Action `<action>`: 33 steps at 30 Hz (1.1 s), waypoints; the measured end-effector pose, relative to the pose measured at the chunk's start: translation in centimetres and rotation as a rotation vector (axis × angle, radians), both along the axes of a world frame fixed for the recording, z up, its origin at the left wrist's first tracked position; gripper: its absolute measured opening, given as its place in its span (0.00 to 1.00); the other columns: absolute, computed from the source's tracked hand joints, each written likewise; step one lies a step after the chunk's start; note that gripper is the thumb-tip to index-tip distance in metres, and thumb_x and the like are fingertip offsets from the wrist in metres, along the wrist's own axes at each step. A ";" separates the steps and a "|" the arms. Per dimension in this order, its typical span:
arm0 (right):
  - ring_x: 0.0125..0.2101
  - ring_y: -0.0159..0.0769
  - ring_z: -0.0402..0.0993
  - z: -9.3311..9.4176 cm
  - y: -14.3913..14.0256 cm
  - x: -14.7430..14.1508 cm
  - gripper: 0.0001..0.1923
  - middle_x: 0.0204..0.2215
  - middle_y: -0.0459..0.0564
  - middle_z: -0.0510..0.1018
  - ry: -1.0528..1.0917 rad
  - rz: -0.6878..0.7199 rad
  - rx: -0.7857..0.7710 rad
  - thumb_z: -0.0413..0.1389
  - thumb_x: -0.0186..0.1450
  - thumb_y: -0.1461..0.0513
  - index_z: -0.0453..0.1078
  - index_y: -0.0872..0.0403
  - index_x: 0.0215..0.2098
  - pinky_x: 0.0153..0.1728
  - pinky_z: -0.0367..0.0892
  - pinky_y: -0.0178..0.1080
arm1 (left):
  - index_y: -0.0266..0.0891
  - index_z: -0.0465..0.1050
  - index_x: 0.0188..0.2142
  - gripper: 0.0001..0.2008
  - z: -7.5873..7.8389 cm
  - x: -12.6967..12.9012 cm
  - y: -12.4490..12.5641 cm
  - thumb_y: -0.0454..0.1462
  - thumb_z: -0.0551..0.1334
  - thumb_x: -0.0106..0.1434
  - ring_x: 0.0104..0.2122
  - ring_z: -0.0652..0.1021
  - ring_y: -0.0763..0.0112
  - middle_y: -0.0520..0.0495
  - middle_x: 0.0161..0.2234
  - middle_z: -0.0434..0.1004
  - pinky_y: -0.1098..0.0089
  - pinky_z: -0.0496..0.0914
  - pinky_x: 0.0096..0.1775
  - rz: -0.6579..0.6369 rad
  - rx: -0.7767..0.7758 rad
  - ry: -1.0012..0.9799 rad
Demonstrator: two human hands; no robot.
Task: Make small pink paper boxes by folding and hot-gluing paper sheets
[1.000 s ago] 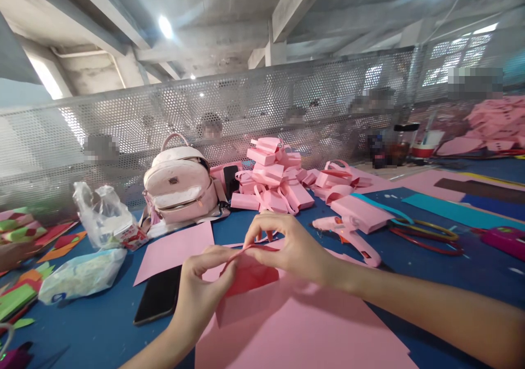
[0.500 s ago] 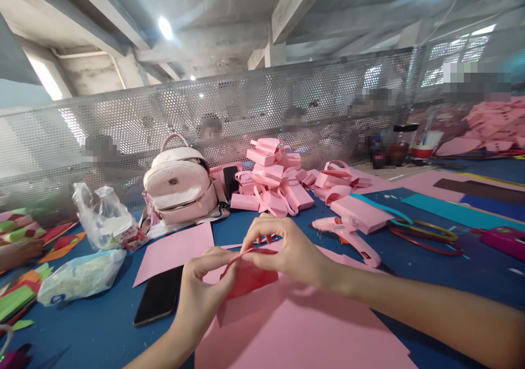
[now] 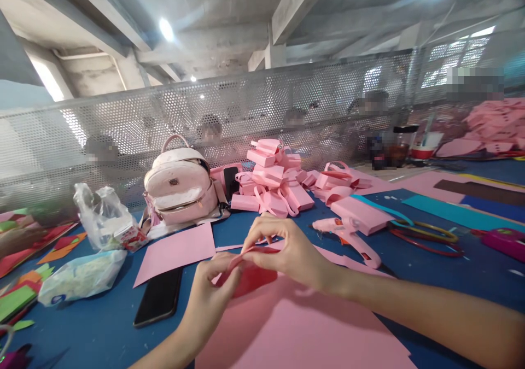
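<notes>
Pink folded paper point(image 3: 255, 280) is in the near middle, over pink sheets point(image 3: 324, 325) on the blue counter point(image 3: 102, 336). Left hand point(image 3: 210, 287) and right hand point(image 3: 301, 257) both pinch its top edge. It seems light, flexible, easily creased; gentle grip at edges should suit.

Open bench point(image 3: 98, 331) lies left of the phone point(image 3: 158, 299), which sits just beside the left hand point(image 3: 213, 290). Ahead, the backpack point(image 3: 180, 191) and the heap of pink boxes point(image 3: 273, 177) block the way; the glue gun point(image 3: 344, 229) is an obstacle beyond the right hand point(image 3: 297, 254).
</notes>
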State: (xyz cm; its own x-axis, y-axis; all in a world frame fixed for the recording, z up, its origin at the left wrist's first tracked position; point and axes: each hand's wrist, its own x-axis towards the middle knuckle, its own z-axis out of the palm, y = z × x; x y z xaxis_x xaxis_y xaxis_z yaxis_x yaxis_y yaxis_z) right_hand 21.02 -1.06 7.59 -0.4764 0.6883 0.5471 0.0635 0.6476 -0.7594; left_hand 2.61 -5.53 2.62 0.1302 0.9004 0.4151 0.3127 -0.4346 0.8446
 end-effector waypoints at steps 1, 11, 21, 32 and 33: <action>0.36 0.37 0.71 0.0 0.0 0.0 0.04 0.29 0.45 0.79 -0.004 0.001 -0.001 0.67 0.59 0.66 0.79 0.52 0.28 0.39 0.64 0.40 | 0.40 0.86 0.36 0.14 0.0 0.2 0.0 0.39 0.60 0.68 0.34 0.80 0.61 0.45 0.33 0.85 0.69 0.71 0.39 0.000 -0.004 -0.008; 0.37 0.39 0.71 -0.5 -0.2 -0.2 0.03 0.29 0.47 0.80 -0.019 0.024 0.005 0.69 0.59 0.62 0.81 0.50 0.28 0.39 0.65 0.41 | 0.38 0.81 0.25 0.19 -0.1 0.6 -0.4 0.40 0.58 0.69 0.28 0.74 0.66 0.47 0.23 0.79 0.71 0.68 0.34 0.019 0.112 0.101; 0.35 0.39 0.72 -0.9 -0.3 -0.1 0.06 0.28 0.47 0.81 -0.025 0.032 0.074 0.68 0.61 0.58 0.81 0.51 0.29 0.38 0.66 0.40 | 0.39 0.79 0.24 0.18 -0.3 0.5 -0.5 0.35 0.57 0.68 0.27 0.75 0.66 0.46 0.23 0.79 0.70 0.69 0.34 0.011 0.200 0.174; 0.36 0.39 0.71 -1.5 -0.5 -0.2 0.07 0.29 0.48 0.81 -0.059 0.043 0.081 0.67 0.62 0.55 0.82 0.49 0.30 0.38 0.67 0.41 | 0.40 0.75 0.24 0.17 0.2 0.7 -0.9 0.30 0.56 0.67 0.25 0.74 0.67 0.50 0.22 0.78 0.68 0.67 0.34 -0.017 0.312 0.251; 0.36 0.39 0.71 -1.5 -0.5 -0.2 0.07 0.29 0.48 0.81 -0.058 0.045 0.075 0.67 0.62 0.55 0.82 0.49 0.30 0.38 0.67 0.40 | 0.40 0.75 0.23 0.17 0.2 0.7 -0.8 0.30 0.56 0.67 0.25 0.74 0.67 0.50 0.22 0.77 0.69 0.67 0.34 -0.018 0.311 0.249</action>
State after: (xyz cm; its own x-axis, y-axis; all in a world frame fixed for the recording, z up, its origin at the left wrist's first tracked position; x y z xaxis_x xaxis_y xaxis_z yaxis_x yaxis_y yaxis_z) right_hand 20.81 -1.57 6.13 -0.5379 0.6237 0.5671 0.0755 0.7057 -0.7045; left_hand 3.29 -6.36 2.78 0.2757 0.7337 0.6210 0.4816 -0.6645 0.5714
